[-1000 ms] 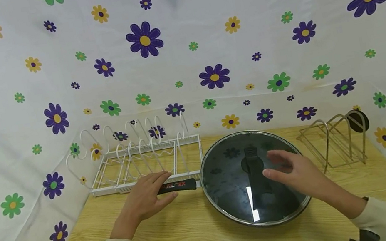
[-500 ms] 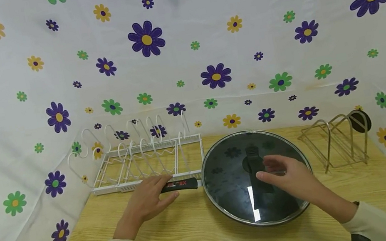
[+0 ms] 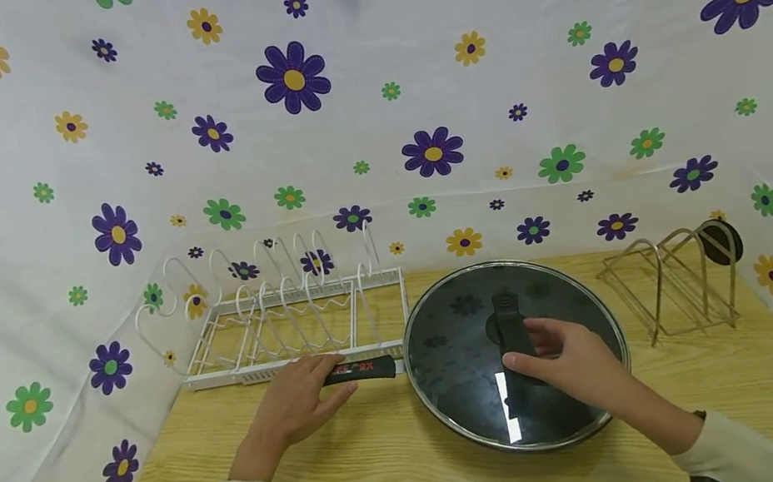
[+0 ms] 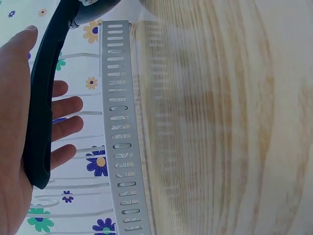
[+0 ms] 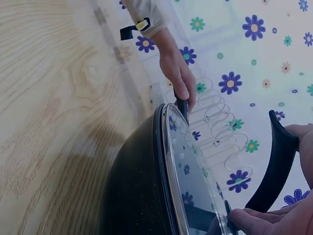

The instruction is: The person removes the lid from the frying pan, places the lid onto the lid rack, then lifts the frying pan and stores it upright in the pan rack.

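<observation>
My left hand point(image 3: 291, 403) on the pan handle point(image 3: 369, 369), my right hand point(image 3: 576, 363) at the lid handle point(image 3: 512, 331).
My left fingers lie loosely about theirs, not wrapped tight; my right thumb and fingers straddle the other, whether gripping I can't tell. The frying pan point(image 5: 137, 181) sits lidded on the wood-grain table point(image 3: 362, 472), between white wire rack point(image 3: 300, 364) and metal rack point(image 3: 660, 290). I'd firm up the left and keep the right centred, so the glass lid point(image 3: 457, 398) stays level.

right hand point(image 3: 578, 361) | shifted leftward | thumb and fingers now on either side of lid handle point(image 3: 511, 331)
</observation>
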Available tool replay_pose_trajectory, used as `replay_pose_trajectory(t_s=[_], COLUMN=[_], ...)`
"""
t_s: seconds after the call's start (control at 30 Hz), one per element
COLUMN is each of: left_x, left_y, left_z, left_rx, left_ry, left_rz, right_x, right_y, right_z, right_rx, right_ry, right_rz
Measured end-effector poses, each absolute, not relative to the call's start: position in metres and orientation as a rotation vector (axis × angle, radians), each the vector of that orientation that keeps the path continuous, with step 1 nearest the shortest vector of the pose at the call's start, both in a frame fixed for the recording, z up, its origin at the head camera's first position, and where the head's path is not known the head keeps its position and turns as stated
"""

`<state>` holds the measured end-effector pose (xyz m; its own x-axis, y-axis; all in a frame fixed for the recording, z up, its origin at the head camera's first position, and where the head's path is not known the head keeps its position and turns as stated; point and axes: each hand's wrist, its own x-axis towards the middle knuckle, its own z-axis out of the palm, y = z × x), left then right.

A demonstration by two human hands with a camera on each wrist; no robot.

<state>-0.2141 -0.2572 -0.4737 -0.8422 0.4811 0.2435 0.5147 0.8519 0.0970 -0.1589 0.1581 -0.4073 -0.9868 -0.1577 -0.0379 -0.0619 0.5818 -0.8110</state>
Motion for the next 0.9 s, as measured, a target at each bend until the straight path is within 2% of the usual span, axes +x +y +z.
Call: replay_pose_trajectory(t_s=[0.9], left_x=[-0.215], left_y=[-0.256], left_z=[-0.479], left_rx=[-0.779], left_ry=[-2.765], left_rz=[-0.242], right_x=[-0.165], right_y=[0.145], right_z=[-0.407], right_rx=[-0.002], right_ry=[2.54], right_rz=[-1.414])
